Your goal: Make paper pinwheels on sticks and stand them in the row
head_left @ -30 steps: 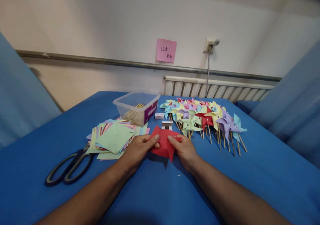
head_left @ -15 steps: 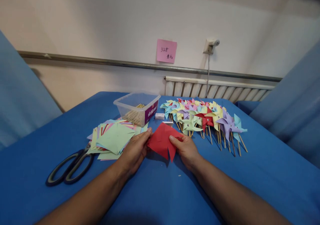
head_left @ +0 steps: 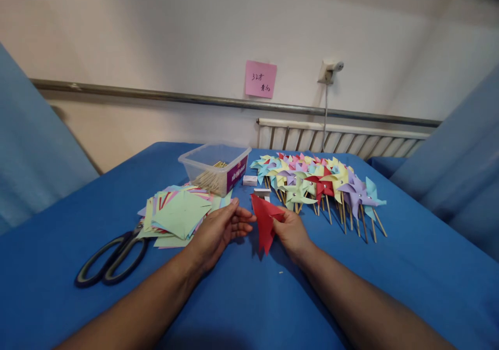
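A sheet of red paper (head_left: 265,224) with slits cut in from its corners is pinched in my right hand (head_left: 293,231) above the blue cloth. It is turned nearly edge-on and bends a little. My left hand (head_left: 222,229) is beside it with the fingers apart and slightly curled; its fingertips come close to the paper's left edge, and I cannot tell whether they touch. Left of that hand lies a stack of coloured paper squares (head_left: 181,215), a light green one on top. Scissors (head_left: 113,256) with dark handles rest against the stack, their blades mostly hidden.
A clear plastic tub (head_left: 212,171) of thin wooden sticks stands behind the stack. Beside it are a small box (head_left: 250,180) and an open little box (head_left: 262,192). Several finished paper pinwheels (head_left: 323,184) on sticks lie at the back right. A radiator (head_left: 343,138) lines the wall.
My left hand has let go of the red paper and its fingers have spread. The paper has swung from facing me to nearly edge-on in my right hand.
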### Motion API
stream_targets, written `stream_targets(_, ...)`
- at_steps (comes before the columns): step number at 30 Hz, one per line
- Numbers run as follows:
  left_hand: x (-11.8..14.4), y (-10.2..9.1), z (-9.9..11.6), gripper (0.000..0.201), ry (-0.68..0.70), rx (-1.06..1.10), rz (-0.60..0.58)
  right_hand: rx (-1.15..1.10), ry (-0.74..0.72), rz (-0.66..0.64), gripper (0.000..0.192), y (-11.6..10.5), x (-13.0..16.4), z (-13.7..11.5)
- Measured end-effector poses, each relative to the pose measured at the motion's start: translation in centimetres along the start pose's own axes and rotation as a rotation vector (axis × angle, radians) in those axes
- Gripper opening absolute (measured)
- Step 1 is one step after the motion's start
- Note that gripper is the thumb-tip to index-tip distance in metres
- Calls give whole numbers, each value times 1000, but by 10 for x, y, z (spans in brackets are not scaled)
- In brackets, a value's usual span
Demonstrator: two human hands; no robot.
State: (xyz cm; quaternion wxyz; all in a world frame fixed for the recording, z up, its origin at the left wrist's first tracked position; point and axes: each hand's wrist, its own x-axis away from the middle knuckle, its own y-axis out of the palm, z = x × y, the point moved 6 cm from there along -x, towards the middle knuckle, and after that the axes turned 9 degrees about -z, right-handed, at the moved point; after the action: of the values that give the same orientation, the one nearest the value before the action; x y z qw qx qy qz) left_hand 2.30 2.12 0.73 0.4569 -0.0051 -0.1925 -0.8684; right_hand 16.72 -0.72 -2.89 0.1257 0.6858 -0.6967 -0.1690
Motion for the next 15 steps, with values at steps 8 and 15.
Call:
stream_targets(8, 0, 4, -1, 46, -8, 20, -31, 118, -47, 3, 28, 0, 2, -9)
stream_targets(15, 0, 5, -3, 36, 18, 58, -56, 120, -50, -30, 29, -2, 0, -5)
